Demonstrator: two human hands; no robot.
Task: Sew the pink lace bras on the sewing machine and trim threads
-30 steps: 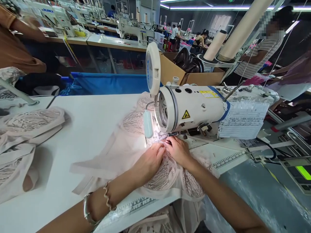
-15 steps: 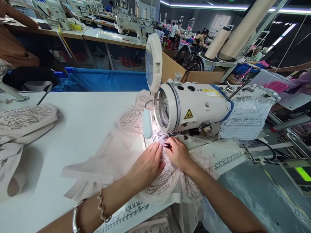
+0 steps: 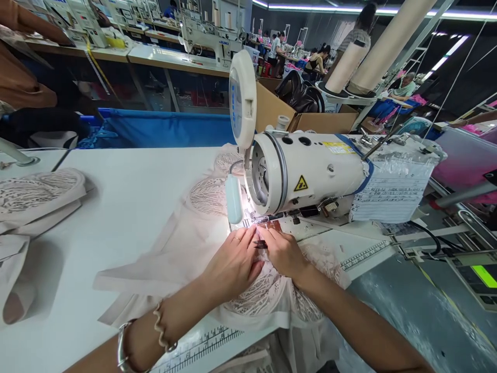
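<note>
Pale pink lace fabric (image 3: 209, 197) lies under the sewing machine (image 3: 310, 160), bunched toward me. My left hand (image 3: 238, 259) presses its closed fingers on the fabric just in front of the needle area, which is lit by a small lamp. Close beside it, my right hand (image 3: 282, 251) has its fingertips on the fabric too. Dark-tipped thread snips (image 3: 260, 244) stick out from under the right hand toward the left one; their handle is hidden in the palm. The needle itself is hidden behind the fingers and the machine's head.
More lace pieces (image 3: 39, 194) lie on the left of the white table (image 3: 128, 181). A ruler strip (image 3: 209, 342) runs along the front. Thread cones (image 3: 347, 67) and a cardboard box (image 3: 272, 103) stand behind the machine. Another person's arm (image 3: 39, 26) is at the far left.
My right fingertips have moved forward and flattened on the fabric by the machine's foot. The snips' tips have shifted slightly left and toward me.
</note>
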